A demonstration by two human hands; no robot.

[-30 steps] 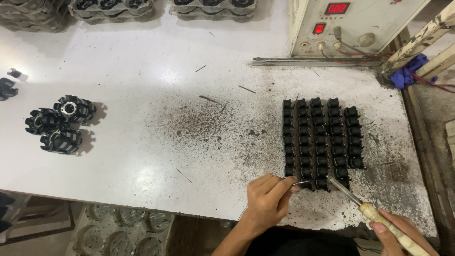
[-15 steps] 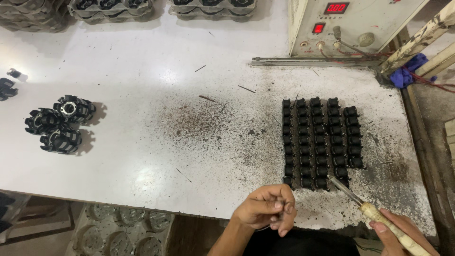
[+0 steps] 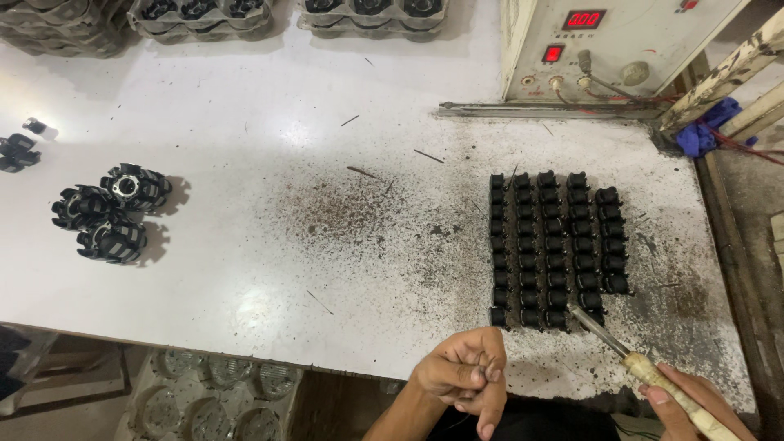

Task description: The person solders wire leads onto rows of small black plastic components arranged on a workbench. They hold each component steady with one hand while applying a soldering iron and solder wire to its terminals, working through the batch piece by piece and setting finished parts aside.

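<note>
Several rows of small black parts [image 3: 555, 245] stand in a tidy block on the right of the white table [image 3: 269, 147]. My right hand [image 3: 694, 404] grips the wooden handle of a soldering iron [image 3: 621, 351], whose metal tip points at the block's near right corner. My left hand [image 3: 464, 374] hovers at the table's near edge, just below the block, with its fingers curled and pinched together; whether they hold something tiny is hidden.
Three black round ribbed parts [image 3: 110, 212] lie at the left, more black bits [image 3: 18, 151] at the far left edge. Trays of parts [image 3: 204, 12] line the back. A cream control box with red displays [image 3: 604, 41] stands back right. Dark grit covers the table's middle.
My left hand has drawn back from the block's near row toward the table edge and curled its fingers. The soldering iron has stayed in place.
</note>
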